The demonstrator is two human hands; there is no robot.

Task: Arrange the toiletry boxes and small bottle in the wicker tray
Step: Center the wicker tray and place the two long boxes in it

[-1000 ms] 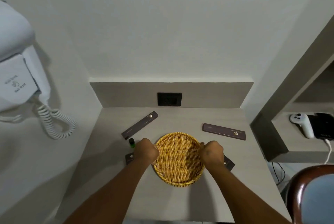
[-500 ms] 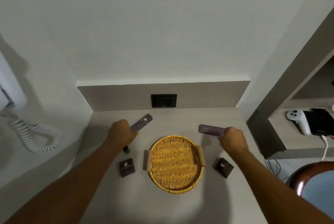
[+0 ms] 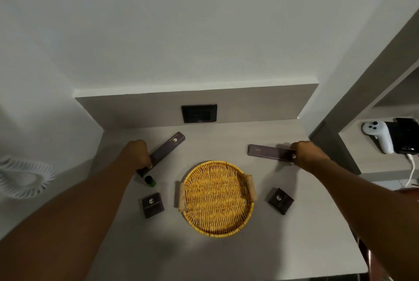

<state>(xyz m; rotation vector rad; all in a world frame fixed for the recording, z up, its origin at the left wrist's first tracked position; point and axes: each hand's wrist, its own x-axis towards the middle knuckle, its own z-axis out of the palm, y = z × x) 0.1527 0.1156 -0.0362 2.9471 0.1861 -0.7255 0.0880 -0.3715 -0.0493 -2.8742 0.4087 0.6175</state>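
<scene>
Gripping long boxes now: left hand (image 3: 137, 153) on left box (image 3: 166, 149), right hand (image 3: 305, 152) on right box (image 3: 269, 152); tray (image 3: 217, 198) released.

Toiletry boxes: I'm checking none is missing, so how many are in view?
4. Left long box in left hand; right long box under right hand; left square box and right square box flank the wicker tray.

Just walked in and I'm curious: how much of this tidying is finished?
Nothing is packed yet: the wicker tray sits empty on the counter. In hand: the left hand grips one long box, the right hand the other long box, both still on the counter. Left over: two small square boxes and the little green bottle beside the tray.
</scene>
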